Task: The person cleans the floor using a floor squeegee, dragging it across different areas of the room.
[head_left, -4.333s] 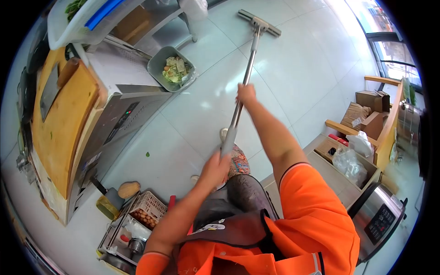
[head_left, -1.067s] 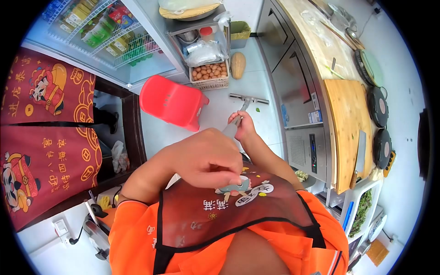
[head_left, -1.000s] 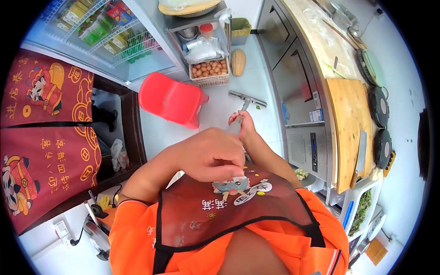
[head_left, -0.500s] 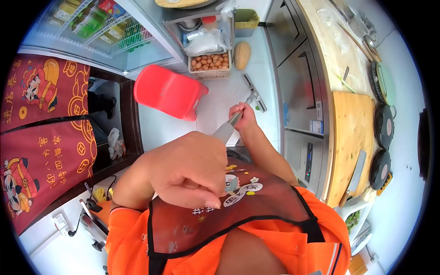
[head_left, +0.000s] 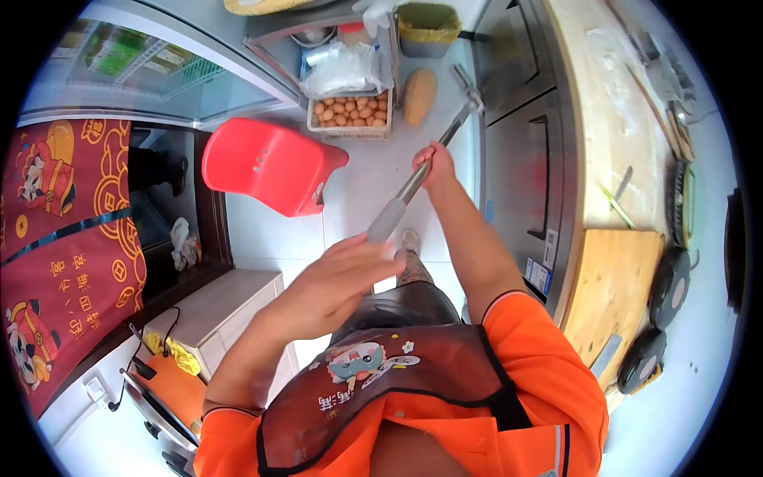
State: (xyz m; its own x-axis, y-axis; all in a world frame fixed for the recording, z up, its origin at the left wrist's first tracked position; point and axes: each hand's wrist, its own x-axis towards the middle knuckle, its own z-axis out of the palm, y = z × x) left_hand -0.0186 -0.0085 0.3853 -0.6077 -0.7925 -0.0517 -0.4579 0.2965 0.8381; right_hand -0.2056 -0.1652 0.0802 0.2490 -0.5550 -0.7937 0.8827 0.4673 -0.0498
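Note:
A long-handled mop (head_left: 413,184) with a silver pole and a grey grip slants from my waist up to the floor by the steel cabinets. Its narrow bar-shaped head (head_left: 469,91) lies near the cabinet base. Partway down the pole, my right hand (head_left: 434,164) is wrapped round it. My left hand (head_left: 338,286) is at the upper end of the grey grip, fingers stretched out and slightly blurred. Those fingers cover the grip's end, and whether the palm presses on it cannot be seen.
A red plastic stool (head_left: 266,163) stands on the floor at left. Beyond are a crate of eggs (head_left: 350,113), a tan squash (head_left: 420,95) and a lined bin (head_left: 427,30). Steel cabinets (head_left: 520,183) bound the right; a doorway curtain (head_left: 71,262) hangs at left.
My left hand has gone from a fist to stretched fingers and moved lower toward my body. My right arm reaches farther out, and the mop head has shifted away toward the cabinets.

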